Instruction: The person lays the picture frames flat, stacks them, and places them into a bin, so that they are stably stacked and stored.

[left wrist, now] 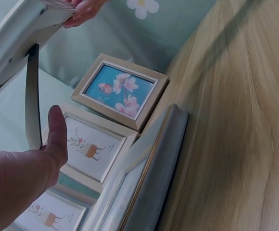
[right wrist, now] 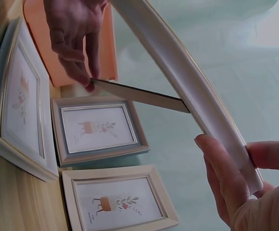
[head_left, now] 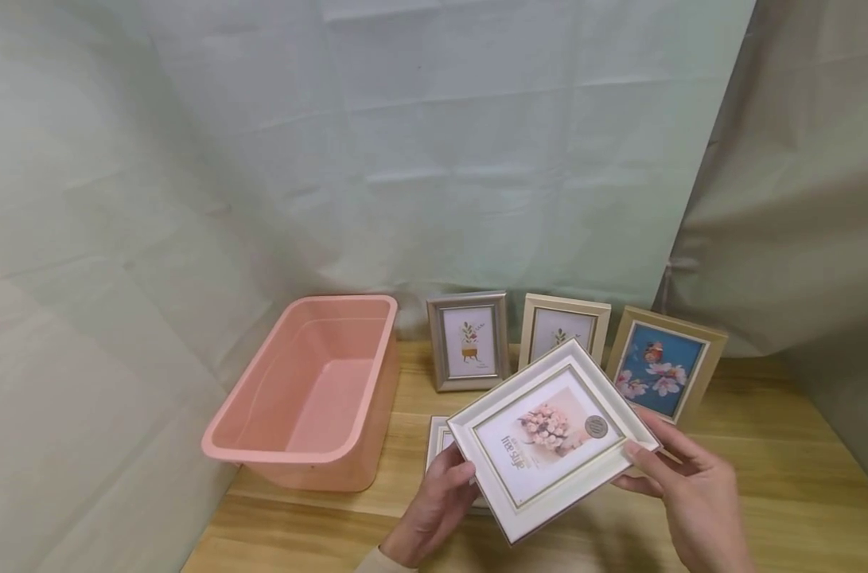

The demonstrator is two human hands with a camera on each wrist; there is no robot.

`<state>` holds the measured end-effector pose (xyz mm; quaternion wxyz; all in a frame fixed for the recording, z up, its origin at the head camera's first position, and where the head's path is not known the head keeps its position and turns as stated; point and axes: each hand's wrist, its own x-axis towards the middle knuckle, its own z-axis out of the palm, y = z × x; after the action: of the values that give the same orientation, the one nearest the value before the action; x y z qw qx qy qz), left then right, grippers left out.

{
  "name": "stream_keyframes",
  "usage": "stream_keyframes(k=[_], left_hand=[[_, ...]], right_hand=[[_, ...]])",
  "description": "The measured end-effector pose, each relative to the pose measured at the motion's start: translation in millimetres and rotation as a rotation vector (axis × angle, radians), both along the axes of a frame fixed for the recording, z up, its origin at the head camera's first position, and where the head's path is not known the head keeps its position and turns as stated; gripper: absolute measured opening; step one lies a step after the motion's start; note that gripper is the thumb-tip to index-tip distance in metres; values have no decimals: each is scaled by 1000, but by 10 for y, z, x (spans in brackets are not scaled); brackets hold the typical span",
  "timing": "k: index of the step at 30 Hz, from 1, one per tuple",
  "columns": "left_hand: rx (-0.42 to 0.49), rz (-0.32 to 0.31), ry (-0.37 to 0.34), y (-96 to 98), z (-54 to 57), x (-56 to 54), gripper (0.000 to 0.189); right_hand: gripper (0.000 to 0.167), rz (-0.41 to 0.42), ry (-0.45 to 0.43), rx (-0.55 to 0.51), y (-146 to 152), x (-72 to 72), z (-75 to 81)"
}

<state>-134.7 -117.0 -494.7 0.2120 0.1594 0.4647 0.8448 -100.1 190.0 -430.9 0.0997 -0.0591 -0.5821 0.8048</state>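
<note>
Two hands (head_left: pixel 702 495), five picture frames (head_left: pixel 548 446)

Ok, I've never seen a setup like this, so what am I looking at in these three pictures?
There's no robot here, just a person's two bare hands. The wide picture comes from a camera worn on the head, looking forward and down. The other two come from cameras on the wrists, each watching its own hand's work.

The right hand grips a white frame by its edge, while the left hand pinches the end of its stand.

On the wooden table are a pink tub, a silver frame, a cream frame, a bird frame and a second white frame, mostly hidden in the wide picture.
</note>
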Motion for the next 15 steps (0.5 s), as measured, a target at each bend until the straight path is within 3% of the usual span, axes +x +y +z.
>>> stream_keyframes(k=[7, 15], left_hand=[[-56, 90, 16, -9, -2, -1, 82], [-154, 234, 89, -6, -12, 8, 92]], right_hand=[[46, -6, 7, -5, -29, -12, -22], [46, -29, 8, 9, -57, -43, -48]])
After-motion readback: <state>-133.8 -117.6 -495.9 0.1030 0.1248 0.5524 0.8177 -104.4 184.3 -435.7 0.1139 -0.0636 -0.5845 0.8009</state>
